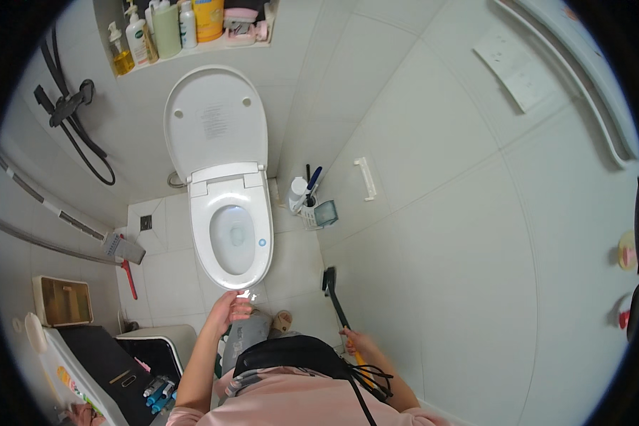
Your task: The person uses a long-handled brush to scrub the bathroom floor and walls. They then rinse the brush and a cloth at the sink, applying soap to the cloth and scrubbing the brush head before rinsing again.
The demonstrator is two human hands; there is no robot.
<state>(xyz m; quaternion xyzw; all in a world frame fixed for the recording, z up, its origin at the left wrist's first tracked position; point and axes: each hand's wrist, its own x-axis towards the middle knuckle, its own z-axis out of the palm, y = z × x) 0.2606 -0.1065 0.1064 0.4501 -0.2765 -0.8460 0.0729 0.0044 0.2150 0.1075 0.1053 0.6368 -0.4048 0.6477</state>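
Observation:
My right hand [358, 343] is closed around the yellow and black handle of a long-handled brush [338, 304], whose dark head is up against the wall at the right. My left hand [231, 310] is just in front of the toilet bowl's front rim, fingers apart, with nothing seen in it; whether it touches the rim I cannot tell. The white toilet [266, 261] has its seat down and its lid [215, 120] raised, with water in the bowl. A small round blue mark is on the right side of the seat.
Right of the toilet, a wall caddy [310, 215] holds a white bottle [298, 187] and brushes. Bottles such as a green one [167, 32] fill the niche behind. At left are a red-handled tool [130, 279], a floor drain [146, 222], a bin [183, 338] and a black-topped cabinet [98, 357].

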